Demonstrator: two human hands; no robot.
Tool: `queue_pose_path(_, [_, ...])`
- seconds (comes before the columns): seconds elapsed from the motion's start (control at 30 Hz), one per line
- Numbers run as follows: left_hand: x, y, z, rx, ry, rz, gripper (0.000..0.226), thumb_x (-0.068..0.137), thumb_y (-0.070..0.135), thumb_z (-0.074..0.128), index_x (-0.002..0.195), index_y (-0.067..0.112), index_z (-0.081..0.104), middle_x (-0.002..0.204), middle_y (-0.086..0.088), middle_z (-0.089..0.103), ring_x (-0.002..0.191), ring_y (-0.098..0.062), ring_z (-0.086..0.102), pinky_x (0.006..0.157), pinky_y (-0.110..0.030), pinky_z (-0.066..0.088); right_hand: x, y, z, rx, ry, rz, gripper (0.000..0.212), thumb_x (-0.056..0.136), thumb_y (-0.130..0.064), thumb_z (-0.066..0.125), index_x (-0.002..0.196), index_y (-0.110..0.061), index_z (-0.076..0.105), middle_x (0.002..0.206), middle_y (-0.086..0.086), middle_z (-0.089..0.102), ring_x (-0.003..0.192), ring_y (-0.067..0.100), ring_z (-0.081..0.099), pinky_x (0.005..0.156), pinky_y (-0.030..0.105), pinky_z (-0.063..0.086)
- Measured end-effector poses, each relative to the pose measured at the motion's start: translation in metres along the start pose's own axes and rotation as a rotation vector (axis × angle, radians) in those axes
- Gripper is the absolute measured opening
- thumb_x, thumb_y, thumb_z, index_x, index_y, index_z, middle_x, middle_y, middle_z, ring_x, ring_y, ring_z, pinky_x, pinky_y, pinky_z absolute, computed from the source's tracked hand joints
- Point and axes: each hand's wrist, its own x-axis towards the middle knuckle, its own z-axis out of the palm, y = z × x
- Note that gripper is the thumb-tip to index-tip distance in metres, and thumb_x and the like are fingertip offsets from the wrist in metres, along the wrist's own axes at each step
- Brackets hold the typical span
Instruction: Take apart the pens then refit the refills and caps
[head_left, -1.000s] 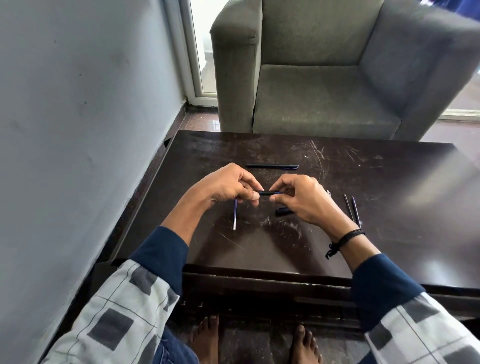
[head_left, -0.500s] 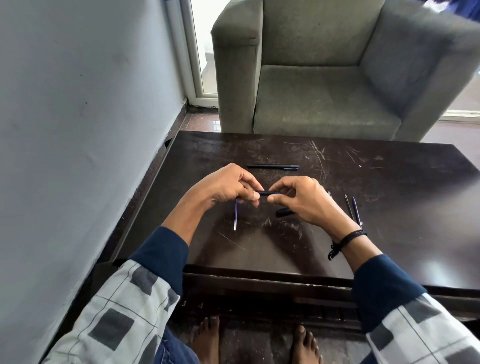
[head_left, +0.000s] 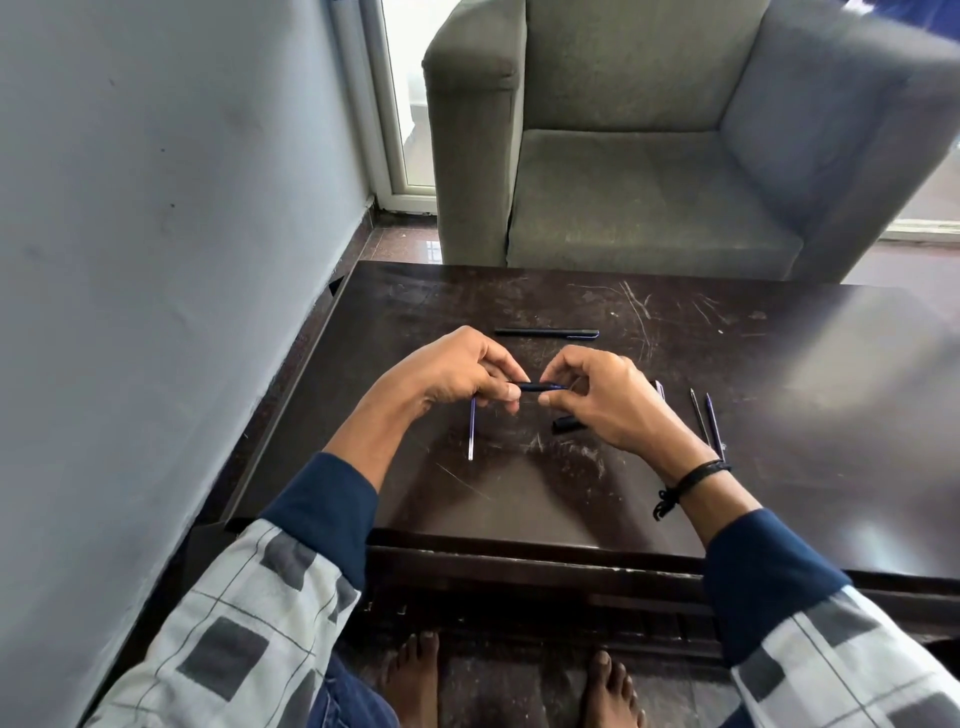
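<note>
A dark blue pen (head_left: 537, 386) is held level above the dark wooden table (head_left: 779, 364). My left hand (head_left: 457, 371) grips its left end and my right hand (head_left: 602, 397) pinches its right end. A thin blue refill (head_left: 471, 428) hangs down from under my left hand; whether that hand holds it I cannot tell. A black cap (head_left: 567, 424) lies on the table under my right hand. A whole dark pen (head_left: 545, 333) lies further back. Two thin refills (head_left: 707, 421) lie to the right.
A grey wall (head_left: 156, 260) runs close along the table's left side. A grey armchair (head_left: 649, 156) stands behind the table's far edge. My bare feet (head_left: 415, 675) are on the floor below the near edge.
My hands have drawn slightly apart, so more of the pen shows between them. Nothing else on the table has moved.
</note>
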Motion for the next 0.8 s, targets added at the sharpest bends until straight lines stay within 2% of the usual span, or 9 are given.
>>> queue_pose_path(0.13, [-0.0004,0.0003,-0.0007,0.007,-0.004,0.004,0.017,0.087,-0.001,0.075,0.104,0.000,0.076,0.087,-0.020,0.078,0.083,-0.025,0.066,0.058,-0.014,0.049,-0.0015,-0.0015,-0.0025,-0.011,-0.013,0.006,0.007,0.088,-0.038,0.076,0.088,-0.034,0.070,0.081,-0.014,0.070,0.076,-0.002,0.063,0.060,0.016,0.038])
queue_pose_path(0.3, [-0.0001,0.0007,-0.0012,0.016,-0.006,0.006,0.017,0.088,0.000,0.074,0.105,0.000,0.076,0.088,-0.019,0.078,0.083,-0.023,0.068,0.059,-0.015,0.049,-0.0021,-0.0050,-0.0038,-0.027,0.001,0.010,0.008,0.086,-0.036,0.077,0.088,-0.034,0.069,0.082,-0.014,0.069,0.077,-0.003,0.062,0.058,0.014,0.036])
queue_pose_path(0.5, [-0.0005,-0.0001,-0.0014,0.027,0.002,0.019,0.019,0.088,0.000,0.075,0.106,-0.001,0.076,0.086,-0.018,0.079,0.080,-0.020,0.069,0.059,-0.014,0.049,-0.0045,-0.0054,-0.0064,-0.049,-0.017,0.024,0.008,0.090,-0.045,0.072,0.092,-0.037,0.073,0.081,-0.016,0.071,0.078,-0.003,0.063,0.054,0.008,0.034])
queue_pose_path(0.67, [-0.0010,0.0004,-0.0018,0.058,0.003,0.012,0.019,0.087,0.000,0.076,0.105,0.001,0.076,0.086,-0.015,0.079,0.076,-0.014,0.070,0.059,-0.014,0.049,-0.0021,-0.0043,-0.0041,-0.081,-0.021,0.019,0.011,0.088,-0.044,0.073,0.092,-0.034,0.073,0.080,-0.014,0.071,0.077,0.002,0.064,0.059,0.017,0.039])
queue_pose_path(0.8, [0.0005,-0.0006,-0.0018,0.077,0.023,0.018,0.020,0.085,0.000,0.078,0.105,0.002,0.076,0.085,-0.015,0.079,0.077,-0.013,0.073,0.063,-0.015,0.052,-0.0022,-0.0048,-0.0059,-0.115,-0.065,0.032,0.020,0.096,-0.047,0.062,0.082,-0.035,0.070,0.076,-0.018,0.073,0.070,-0.006,0.062,0.058,0.017,0.036])
